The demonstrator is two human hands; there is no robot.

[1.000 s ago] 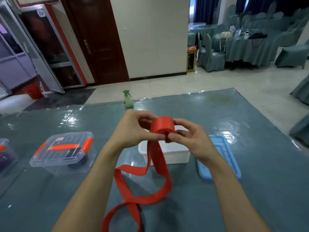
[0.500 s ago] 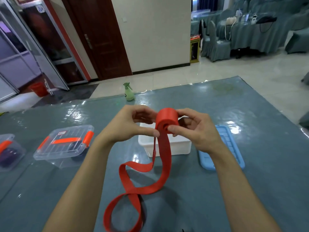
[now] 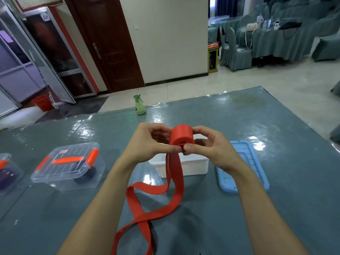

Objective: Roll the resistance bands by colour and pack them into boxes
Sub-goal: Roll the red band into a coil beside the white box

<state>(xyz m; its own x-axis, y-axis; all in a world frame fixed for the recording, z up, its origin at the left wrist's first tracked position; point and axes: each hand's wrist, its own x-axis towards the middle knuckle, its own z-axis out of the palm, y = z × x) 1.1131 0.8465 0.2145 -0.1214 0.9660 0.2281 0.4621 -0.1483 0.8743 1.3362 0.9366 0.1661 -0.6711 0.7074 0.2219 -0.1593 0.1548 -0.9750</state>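
A red resistance band (image 3: 181,135) is partly wound into a thick roll held in the air above the table. My left hand (image 3: 149,142) pinches the roll from the left, and my right hand (image 3: 211,146) grips it from the right, thumb at its core. The loose tail (image 3: 173,183) hangs down and loops over the blue-grey table (image 3: 276,199) toward the near edge. Right behind the hands stands an open white box (image 3: 193,166). Its blue lid (image 3: 244,170) lies flat to the right.
A closed clear box with orange clips (image 3: 68,166) holds a dark roll at the left. Another clear box (image 3: 7,172) with a purple roll sits at the far left edge. A green spray bottle (image 3: 139,105) stands beyond the table's far edge.
The roll has grown a little as more tail has been wound on. The loop of loose band on the table has shortened and shifted. The camera tilted down slightly.
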